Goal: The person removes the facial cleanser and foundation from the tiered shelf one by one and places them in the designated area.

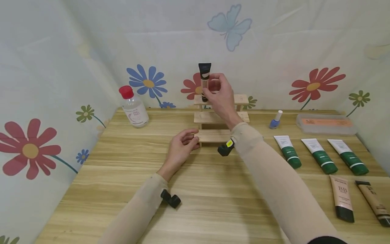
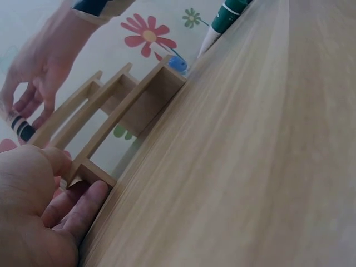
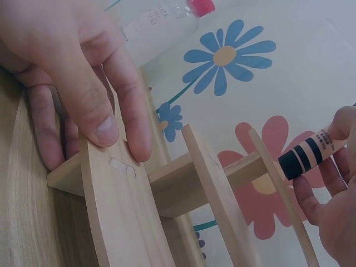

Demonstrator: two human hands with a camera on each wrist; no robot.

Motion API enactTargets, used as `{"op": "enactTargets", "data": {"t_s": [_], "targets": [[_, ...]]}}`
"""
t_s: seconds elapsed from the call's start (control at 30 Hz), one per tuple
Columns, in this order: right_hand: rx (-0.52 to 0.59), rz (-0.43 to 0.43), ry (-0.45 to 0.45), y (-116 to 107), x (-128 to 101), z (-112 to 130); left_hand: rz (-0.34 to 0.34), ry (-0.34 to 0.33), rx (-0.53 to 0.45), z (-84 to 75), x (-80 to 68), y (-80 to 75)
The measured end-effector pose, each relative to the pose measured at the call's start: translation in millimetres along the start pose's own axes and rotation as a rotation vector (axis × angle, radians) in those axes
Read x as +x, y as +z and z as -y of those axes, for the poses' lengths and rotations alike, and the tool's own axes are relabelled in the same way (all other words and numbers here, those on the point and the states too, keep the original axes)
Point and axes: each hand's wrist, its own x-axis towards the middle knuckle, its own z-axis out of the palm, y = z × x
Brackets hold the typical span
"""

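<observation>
A small wooden three-step display rack [image 1: 214, 136] stands on the table. My left hand [image 1: 181, 147] grips the left end of its lowest step. In the right wrist view the thumb of that left hand [image 3: 83, 72] lies on top of the step, with other fingers beneath it. My right hand [image 1: 222, 98] pinches a small beige cosmetic tube [image 1: 204, 83] with black ends. The tube is upright over the left end of the top step. In the right wrist view its dark striped cap [image 3: 300, 161] is right at that step's surface.
At the back left stands a clear bottle with a red cap [image 1: 134, 108]. To the right are a blue nail polish bottle [image 1: 275, 121], a flat plastic case [image 1: 326, 124], three green-and-white tubes [image 1: 320, 157], a BB cream tube [image 1: 341, 196] and a brown tube [image 1: 374, 203].
</observation>
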Motion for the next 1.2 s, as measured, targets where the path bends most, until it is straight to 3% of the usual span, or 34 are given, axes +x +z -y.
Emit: {"op": "enactTargets", "data": {"t_s": [0.57,1.2], "targets": [[0.065,-0.069,-0.075,-36,-19,19,0.01,0.005,0.014,-0.3,0.3,-0.3],[-0.001,-0.16,-0.175,-121,-75,47,-0.007,-0.013,0.023,-0.2,0.0,0.2]]}}
